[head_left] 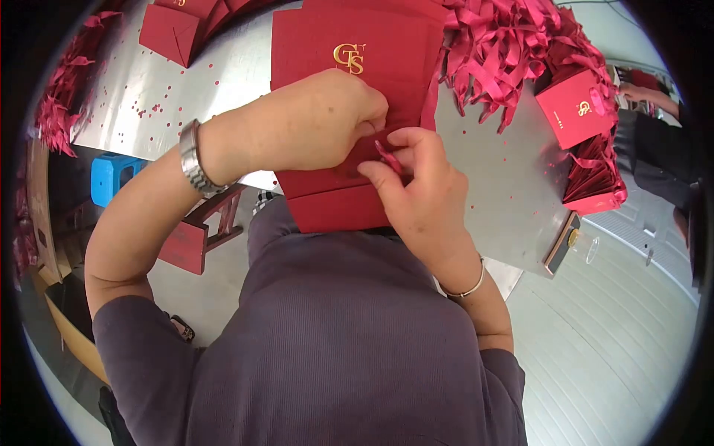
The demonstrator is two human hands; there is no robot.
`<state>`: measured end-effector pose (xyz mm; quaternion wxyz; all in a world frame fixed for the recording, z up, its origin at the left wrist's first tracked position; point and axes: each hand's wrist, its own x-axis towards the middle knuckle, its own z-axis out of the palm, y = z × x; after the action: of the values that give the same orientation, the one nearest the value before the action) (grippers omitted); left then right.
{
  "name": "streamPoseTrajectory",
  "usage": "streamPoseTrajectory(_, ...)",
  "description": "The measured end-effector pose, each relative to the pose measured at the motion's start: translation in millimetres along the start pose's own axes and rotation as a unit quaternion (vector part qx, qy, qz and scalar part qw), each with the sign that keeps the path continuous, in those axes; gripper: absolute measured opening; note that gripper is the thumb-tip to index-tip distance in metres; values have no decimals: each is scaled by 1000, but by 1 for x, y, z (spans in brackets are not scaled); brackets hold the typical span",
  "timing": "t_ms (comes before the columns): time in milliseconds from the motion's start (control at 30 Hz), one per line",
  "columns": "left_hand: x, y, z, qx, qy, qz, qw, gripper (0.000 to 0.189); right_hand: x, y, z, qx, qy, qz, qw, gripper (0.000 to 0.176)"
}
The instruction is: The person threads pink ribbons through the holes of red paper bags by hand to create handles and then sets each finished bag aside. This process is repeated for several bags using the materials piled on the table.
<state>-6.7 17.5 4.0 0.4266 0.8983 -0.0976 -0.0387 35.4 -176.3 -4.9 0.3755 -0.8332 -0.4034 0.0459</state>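
Observation:
A flat dark red paper bag [312, 59] with gold "GTS" lettering lies in front of me, its near end reaching past the table edge to my lap. My left hand [320, 119], with a metal watch at the wrist, is over the bag with its fingers curled; what they pinch is hidden. Close beside it, my right hand [428, 189] has a short loop of red ribbon [387, 157] between its thumb and fingers, just above the bag.
On the metal table [491, 171], a heap of red ribbons [498, 52] lies at back right, near a smaller GTS bag [576, 111]. Red bags [169, 33] stand at back left amid scattered red dots. A blue stool [111, 178] is at left; another person's hand [636, 92] shows at far right.

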Motion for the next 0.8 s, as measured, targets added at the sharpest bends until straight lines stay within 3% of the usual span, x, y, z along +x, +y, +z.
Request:
streamPoseTrajectory(67,-3,0,1,22,-4,-14,1000,7,-9,11,11,-16,-19,5,1000,33)
streamPoseTrajectory(133,-8,-8,7,160,44,-60,984,8,-10,15,13,-32,-40,11,999,36)
streamPoseTrajectory(200,-15,-23,-6,192,177,-17,965,10,-7,11,11,-44,-88,81,992,37)
streamPoseTrajectory(233,-22,-31,-19,173,212,-43,961,12,-7,11,11,-43,-86,82,992,37)
streamPoseTrajectory(300,-31,-43,-29,113,293,-159,936,14,-6,12,7,-79,-104,53,990,33)
streamPoseTrajectory(333,-36,-36,-34,58,280,-288,914,17,-4,13,6,-77,-104,51,990,33)
streamPoseTrajectory(367,-40,-33,-32,60,281,-289,913,17,-2,14,5,-57,-104,39,992,31)
streamPoseTrajectory(467,-55,-33,-14,103,384,-170,901,25,-1,14,4,-28,-105,31,994,28)
streamPoseTrajectory(533,-67,-25,2,168,387,-84,903,27,-1,13,2,-20,-103,37,994,27)
streamPoseTrajectory(567,-73,-13,9,126,318,-82,936,24,-2,12,0,-16,-115,51,992,27)
streamPoseTrajectory(633,-78,-7,20,139,265,-62,952,19,-4,11,-3,-12,-127,64,990,29)
streamPoseTrajectory(733,-83,-4,29,88,271,-94,954,18,-13,13,-10,75,-130,101,984,37)
streamPoseTrajectory(800,-85,-3,32,33,279,-122,952,19,-23,15,-23,103,-87,57,989,48)
